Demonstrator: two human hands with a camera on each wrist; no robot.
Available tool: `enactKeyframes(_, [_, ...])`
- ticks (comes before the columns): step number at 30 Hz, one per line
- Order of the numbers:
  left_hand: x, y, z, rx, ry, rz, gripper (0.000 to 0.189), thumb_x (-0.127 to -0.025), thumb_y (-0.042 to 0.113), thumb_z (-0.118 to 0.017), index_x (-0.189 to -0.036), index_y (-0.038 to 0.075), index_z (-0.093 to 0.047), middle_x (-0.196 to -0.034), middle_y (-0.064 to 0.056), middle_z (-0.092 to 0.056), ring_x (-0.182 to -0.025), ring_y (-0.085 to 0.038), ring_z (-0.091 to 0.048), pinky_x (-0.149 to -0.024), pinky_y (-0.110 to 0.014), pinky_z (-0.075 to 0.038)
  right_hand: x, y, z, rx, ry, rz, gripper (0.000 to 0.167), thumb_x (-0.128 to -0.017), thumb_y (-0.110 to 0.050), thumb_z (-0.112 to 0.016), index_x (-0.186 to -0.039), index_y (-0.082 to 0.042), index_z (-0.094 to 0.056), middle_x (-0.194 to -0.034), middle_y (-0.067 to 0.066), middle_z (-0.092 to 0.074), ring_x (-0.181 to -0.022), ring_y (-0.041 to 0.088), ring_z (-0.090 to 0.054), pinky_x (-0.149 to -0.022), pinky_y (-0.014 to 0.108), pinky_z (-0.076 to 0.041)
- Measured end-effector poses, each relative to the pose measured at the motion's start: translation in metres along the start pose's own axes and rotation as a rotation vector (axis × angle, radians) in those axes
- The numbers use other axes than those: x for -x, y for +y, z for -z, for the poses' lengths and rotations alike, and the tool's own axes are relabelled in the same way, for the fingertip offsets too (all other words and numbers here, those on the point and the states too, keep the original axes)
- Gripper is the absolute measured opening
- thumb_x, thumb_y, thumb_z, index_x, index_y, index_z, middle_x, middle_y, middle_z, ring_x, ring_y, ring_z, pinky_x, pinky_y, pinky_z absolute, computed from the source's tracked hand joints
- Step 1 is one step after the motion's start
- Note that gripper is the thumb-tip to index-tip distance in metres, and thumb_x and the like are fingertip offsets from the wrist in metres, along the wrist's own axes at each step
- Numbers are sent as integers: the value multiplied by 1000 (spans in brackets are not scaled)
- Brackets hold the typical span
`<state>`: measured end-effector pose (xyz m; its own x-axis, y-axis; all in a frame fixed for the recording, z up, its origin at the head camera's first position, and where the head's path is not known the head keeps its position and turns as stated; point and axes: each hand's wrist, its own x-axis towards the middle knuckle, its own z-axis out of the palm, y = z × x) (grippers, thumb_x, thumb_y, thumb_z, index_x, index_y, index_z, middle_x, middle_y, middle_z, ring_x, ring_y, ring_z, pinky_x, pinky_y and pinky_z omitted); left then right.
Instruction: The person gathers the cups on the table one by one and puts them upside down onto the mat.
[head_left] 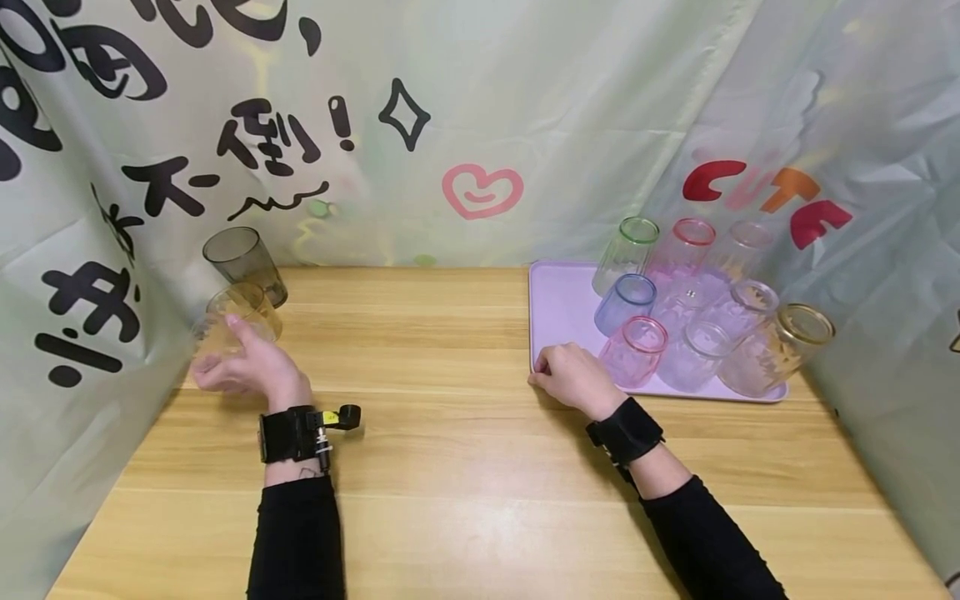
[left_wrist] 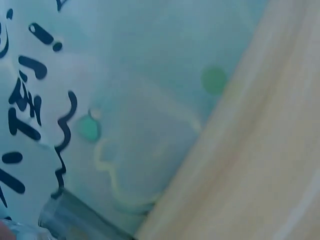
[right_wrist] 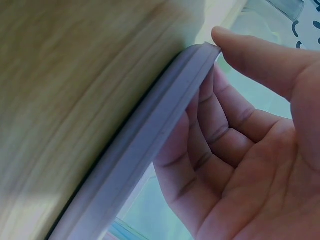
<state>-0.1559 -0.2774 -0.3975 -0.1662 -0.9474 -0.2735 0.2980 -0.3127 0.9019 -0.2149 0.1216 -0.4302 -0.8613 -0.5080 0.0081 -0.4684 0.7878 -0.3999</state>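
Note:
At the left, my left hand point(head_left: 251, 371) holds a clear drinking glass point(head_left: 210, 335), its thumb and fingers partly around it. Right behind stands an amber glass point(head_left: 258, 304), and farther back a smoky grey glass point(head_left: 243, 258); the grey glass point(left_wrist: 80, 217) also shows low in the left wrist view. My right hand point(head_left: 573, 379) pinches the near left corner of a lilac tray point(head_left: 558, 312). In the right wrist view, the thumb and curled fingers of that hand point(right_wrist: 240, 165) meet at the tray's rim point(right_wrist: 145, 130).
Several glasses crowd the tray, among them a blue glass point(head_left: 626, 304), a pink glass point(head_left: 633, 350), a green-rimmed glass point(head_left: 626, 258) and a gold-rimmed glass point(head_left: 772, 354). A printed curtain point(head_left: 480, 100) encloses the wooden table point(head_left: 427, 400) at the back and sides.

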Motion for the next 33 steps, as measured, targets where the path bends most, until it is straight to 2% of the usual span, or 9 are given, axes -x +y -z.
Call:
enactKeyframes(2, [5, 3, -4, 103, -18, 17, 62, -97, 35, -72, -131, 16, -24, -153, 2, -22, -139, -1, -30, -110, -14, -36, 0, 0, 0, 1, 1, 5, 14, -89, -21, -82, -82, -12, -74, -80, 0, -73, -78, 21, -69, -74, 42, -57])
enactKeyframes(6, [16, 4, -9, 213, -92, 64, 52, -100, 35, -68, -113, 16, -22, -127, 2, -28, -121, -3, -39, -104, -18, -40, 0, 0, 1, 6, 8, 15, 15, -89, -22, -82, -81, -12, -74, -79, 0, -73, -77, 22, -69, -73, 43, -57])
enactKeyframes(9, [25, 2, -11, 209, -175, 93, 46, -102, 41, -64, -118, 19, -26, -124, 6, -35, -120, -4, -43, -107, -23, -36, 0, -1, 1, 2, 27, 20, 16, -89, -23, -81, -81, -12, -74, -80, 0, -73, -78, 22, -69, -73, 43, -57])
enactKeyframes(13, [35, -2, -16, 250, -339, 123, 46, -106, 45, -56, -137, 14, -43, -129, 1, -54, -117, -10, -54, -100, -27, -42, -1, -1, 1, -12, 77, 27, 14, -89, -22, -80, -83, -11, -74, -77, -1, -71, -73, 20, -66, -69, 41, -56])
enactKeyframes(17, [44, -5, -21, 346, -480, 213, 48, -107, 48, -52, -134, 8, -56, -119, -6, -62, -106, -16, -59, -92, -27, -49, -1, -3, 1, -30, 161, 55, 11, -91, -18, -76, -91, -7, -74, -79, 1, -69, -70, 18, -63, -65, 39, -55])
enactKeyframes(20, [51, -7, -24, 393, -564, 323, 53, -107, 53, -48, -139, 11, -52, -130, -6, -58, -119, -18, -59, -103, -28, -49, -1, -6, 2, -53, 247, 86, 14, -92, -16, -75, -99, -4, -74, -85, 4, -70, -74, 20, -65, -66, 38, -56])
enactKeyframes(23, [58, -10, -26, 401, -636, 400, 62, -105, 57, -45, -146, 10, -44, -143, -10, -51, -127, -21, -56, -109, -30, -47, -1, -9, 4, -94, 338, 121, 19, -92, -14, -74, -105, -1, -74, -90, 7, -71, -79, 23, -67, -68, 38, -56])
enactKeyframes(30, [79, -22, -34, 400, -786, 534, 74, -104, 63, -40, -160, 19, -23, -147, -14, -43, -126, -23, -56, -109, -29, -49, -2, -14, 5, -166, 555, 252, 23, -93, -13, -74, -113, -2, -72, -99, 9, -70, -88, 26, -66, -73, 38, -57])
enactKeyframes(33, [90, -28, -35, 394, -855, 600, 81, -103, 65, -42, -161, 12, -21, -148, -15, -43, -126, -23, -56, -109, -27, -48, -3, -15, 5, -194, 638, 314, 29, -93, -12, -75, -119, -1, -69, -108, 12, -69, -95, 28, -66, -77, 38, -58])
